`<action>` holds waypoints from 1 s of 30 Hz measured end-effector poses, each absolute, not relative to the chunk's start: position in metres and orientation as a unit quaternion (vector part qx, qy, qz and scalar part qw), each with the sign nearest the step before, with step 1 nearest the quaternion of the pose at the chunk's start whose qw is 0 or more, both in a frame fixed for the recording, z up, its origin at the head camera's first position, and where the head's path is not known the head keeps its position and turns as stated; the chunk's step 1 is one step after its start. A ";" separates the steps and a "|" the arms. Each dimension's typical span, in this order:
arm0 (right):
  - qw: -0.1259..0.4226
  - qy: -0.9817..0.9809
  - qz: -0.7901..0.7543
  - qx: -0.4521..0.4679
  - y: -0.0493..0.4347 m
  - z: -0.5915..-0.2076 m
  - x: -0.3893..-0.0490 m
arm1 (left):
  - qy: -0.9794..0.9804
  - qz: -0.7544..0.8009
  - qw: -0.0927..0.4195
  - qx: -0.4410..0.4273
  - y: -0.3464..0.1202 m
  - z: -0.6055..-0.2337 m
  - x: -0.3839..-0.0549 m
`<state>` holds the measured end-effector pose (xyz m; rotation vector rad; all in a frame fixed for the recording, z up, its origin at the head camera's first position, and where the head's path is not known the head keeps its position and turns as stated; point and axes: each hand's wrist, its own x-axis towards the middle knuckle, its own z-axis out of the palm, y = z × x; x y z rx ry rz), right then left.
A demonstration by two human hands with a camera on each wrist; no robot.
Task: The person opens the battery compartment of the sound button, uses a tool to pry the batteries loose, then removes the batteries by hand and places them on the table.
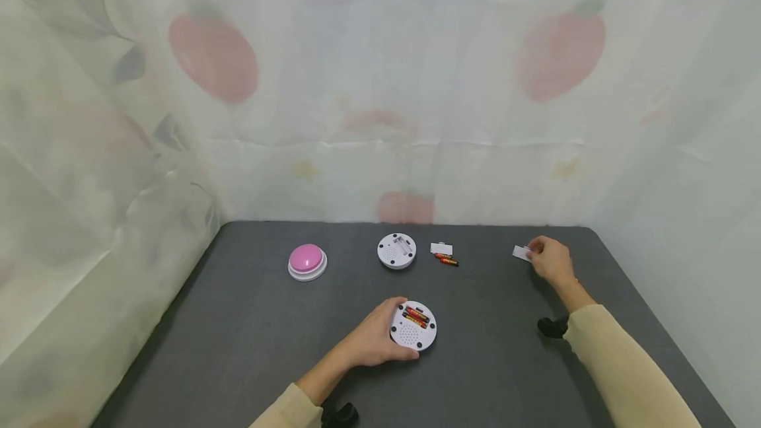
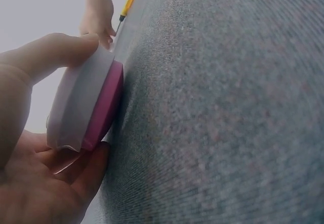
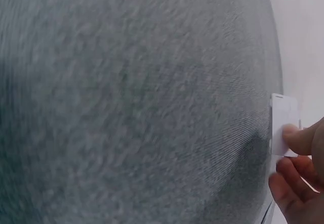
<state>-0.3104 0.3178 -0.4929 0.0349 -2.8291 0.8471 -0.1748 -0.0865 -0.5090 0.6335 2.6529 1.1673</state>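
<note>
My left hand [image 1: 376, 341] grips a round push button [image 1: 409, 337] by its sides, thumb and fingers on opposite edges. It is upside down, with its white base up and two red-and-yellow batteries [image 1: 415, 318] lying in the uncovered compartment. In the left wrist view its pink dome [image 2: 105, 107] faces the table. Far to the right, my right hand [image 1: 550, 260] pinches a small white battery cover [image 1: 520, 253] between thumb and fingers. The right wrist view shows this flat cover [image 3: 284, 115] close over the grey surface.
At the back left a pink push button [image 1: 306, 258] stands upright. Another upturned button [image 1: 394, 253] has a bare battery compartment. Beside it lie a white cover [image 1: 441, 248] and loose batteries [image 1: 447, 261]. A yellow-handled screwdriver [image 2: 129, 3] shows near the right hand. Curtains surround the grey table [image 1: 250, 322].
</note>
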 end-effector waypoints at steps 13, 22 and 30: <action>0.053 -0.977 0.206 -0.011 0.321 -0.500 -0.317 | 0.891 0.391 0.093 0.211 -0.087 -0.507 -0.174; 0.124 -0.961 0.243 0.044 0.327 -0.479 -0.299 | 0.892 0.388 0.086 0.216 -0.086 -0.507 -0.173; 0.135 -0.954 0.263 0.038 0.335 -0.461 -0.279 | 0.892 0.389 0.083 0.215 -0.087 -0.509 -0.174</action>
